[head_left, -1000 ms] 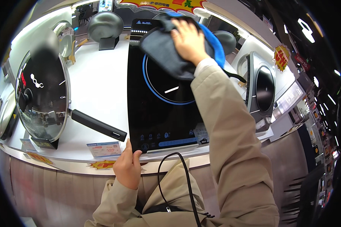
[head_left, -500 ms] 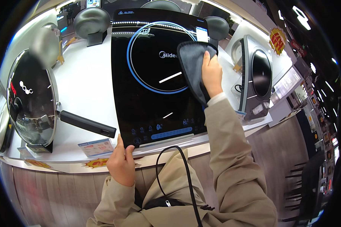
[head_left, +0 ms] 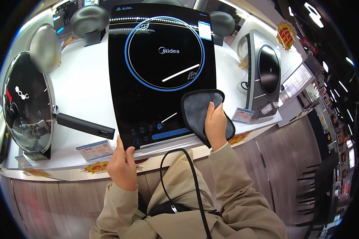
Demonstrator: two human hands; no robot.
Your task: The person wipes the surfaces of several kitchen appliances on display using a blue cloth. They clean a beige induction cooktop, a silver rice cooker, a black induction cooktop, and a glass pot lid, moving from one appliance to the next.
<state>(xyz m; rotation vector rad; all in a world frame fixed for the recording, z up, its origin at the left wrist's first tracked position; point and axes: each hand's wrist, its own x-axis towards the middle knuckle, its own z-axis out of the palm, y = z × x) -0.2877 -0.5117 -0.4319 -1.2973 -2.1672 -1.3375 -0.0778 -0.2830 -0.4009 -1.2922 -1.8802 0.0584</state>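
A black glass induction cooktop [head_left: 147,101] with a blue ring stands in front of me on a white display counter. My left hand [head_left: 122,165] grips its near left corner, thumb on the front edge and fingers along the side. In my right hand [head_left: 215,125] is a grey cloth [head_left: 199,105] with black edging, pressed flat against the cooktop's lower right area. The cloth covers the right end of the blue touch panel and overhangs the cooktop's right edge. My right fingertips lie on top of the cloth.
A lidded pan [head_left: 28,99] stands at the left, its black handle [head_left: 84,125] reaching toward the cooktop. Another cooktop [head_left: 265,75] is propped up at the right. Price cards [head_left: 94,150] line the white counter's [head_left: 78,83] front edge. A black cable [head_left: 195,175] hangs before my body.
My right hand has drawn the cloth down the cooktop from the ring's right side to the near right corner. My left hand keeps its hold on the corner. The view has shifted slightly.
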